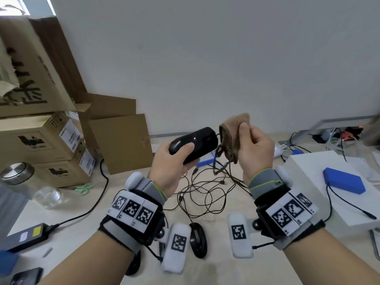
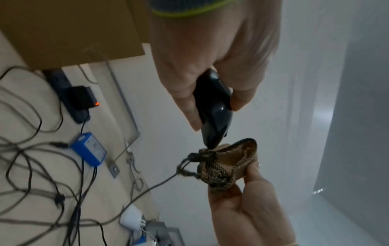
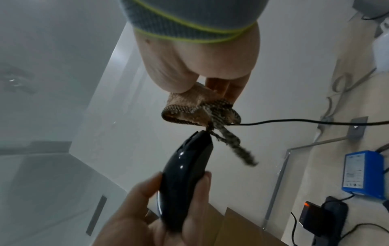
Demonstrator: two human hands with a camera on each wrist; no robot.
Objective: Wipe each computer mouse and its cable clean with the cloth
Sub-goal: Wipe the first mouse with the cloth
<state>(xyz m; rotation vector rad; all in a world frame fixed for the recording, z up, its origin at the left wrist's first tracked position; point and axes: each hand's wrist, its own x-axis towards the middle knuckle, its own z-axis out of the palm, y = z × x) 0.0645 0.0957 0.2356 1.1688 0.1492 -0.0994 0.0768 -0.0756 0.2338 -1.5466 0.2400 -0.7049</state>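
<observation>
Nearest on the pale tabletop (image 1: 216, 270), a second black mouse (image 1: 197, 239) lies between the wrists, with a tangle of thin black cables (image 1: 207, 192) just beyond it. Above the tangle, the left hand (image 1: 170, 167) grips a glossy black computer mouse (image 1: 193, 144) by its rear, nose pointing right. The right hand (image 1: 255, 149) pinches a folded tan knitted cloth (image 1: 232, 136) at that nose, where the cord (image 3: 305, 121) leaves; stacked brown cardboard boxes (image 1: 41, 140) stand far left.
</observation>
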